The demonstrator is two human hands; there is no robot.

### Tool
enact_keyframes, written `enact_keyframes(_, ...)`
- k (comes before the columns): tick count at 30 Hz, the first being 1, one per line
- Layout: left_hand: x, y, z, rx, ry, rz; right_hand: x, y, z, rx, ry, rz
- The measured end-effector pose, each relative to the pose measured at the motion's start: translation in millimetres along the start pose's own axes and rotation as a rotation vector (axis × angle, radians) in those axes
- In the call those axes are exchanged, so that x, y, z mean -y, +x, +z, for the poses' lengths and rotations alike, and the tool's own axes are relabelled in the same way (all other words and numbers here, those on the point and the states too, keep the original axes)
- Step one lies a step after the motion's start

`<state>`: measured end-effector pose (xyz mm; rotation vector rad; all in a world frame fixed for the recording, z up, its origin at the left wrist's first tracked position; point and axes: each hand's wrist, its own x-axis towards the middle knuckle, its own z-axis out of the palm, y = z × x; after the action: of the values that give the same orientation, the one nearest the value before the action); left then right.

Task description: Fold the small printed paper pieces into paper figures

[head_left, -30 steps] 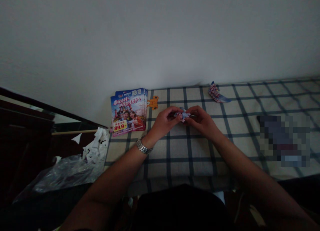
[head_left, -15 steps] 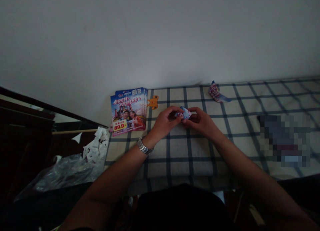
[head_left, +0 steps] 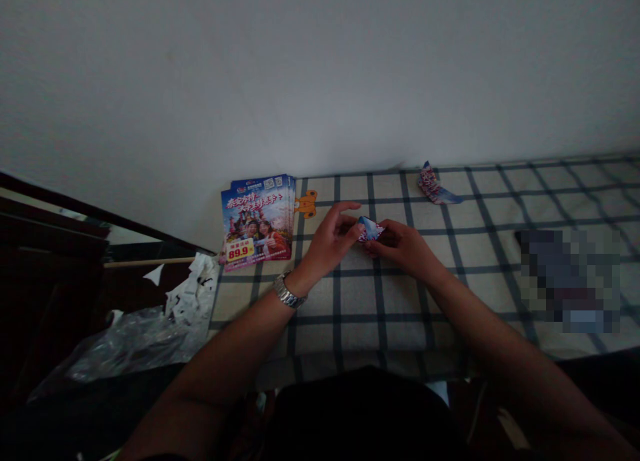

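Note:
A small folded piece of printed paper (head_left: 369, 229), blue and white with pink lettering, is held between my two hands above the checked cloth. My left hand (head_left: 334, 238), below a metal-band watch (head_left: 290, 290) on the wrist, presses the paper's left side with the thumb; its index finger is raised off it. My right hand (head_left: 403, 246) pinches the paper's right edge between thumb and fingers. To the left lies a stack of printed flyers (head_left: 257, 221). Another folded paper piece (head_left: 436, 184), similarly printed, rests on the cloth toward the wall.
The checked tablecloth (head_left: 330, 314) runs along a pale wall (head_left: 320, 74). A pixelated dark object (head_left: 565, 278) lies at the right. Left of the table are a crumpled clear plastic bag (head_left: 125, 344) and torn white paper (head_left: 195, 291). An orange cartoon figure (head_left: 306, 204) shows beside the flyers.
My left index finger has lifted away from the folded paper, uncovering more of its blue face. My right hand keeps its pinch, moved only slightly. The flyers and other paper piece stay put.

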<state>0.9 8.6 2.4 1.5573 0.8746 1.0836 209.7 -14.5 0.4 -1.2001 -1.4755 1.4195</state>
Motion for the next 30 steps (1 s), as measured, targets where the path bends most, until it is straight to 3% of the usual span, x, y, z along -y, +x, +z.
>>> enact_keyframes(5,-4.8,2.3,-4.4,0.019,0.088,0.003,-0.3,-1.6,0.8,0.034,-0.071,-0.044)
enact_keyframes(21,-2.4,0.1,-3.1,-0.075,0.076,-0.007,1.4,-1.8,3.7,0.027,-0.051,-0.063)
enact_keyframes(30,-1.9,-0.3,-2.7,-0.039,0.087,0.000,1.1,-1.2,4.0,0.014,-0.007,-0.035)
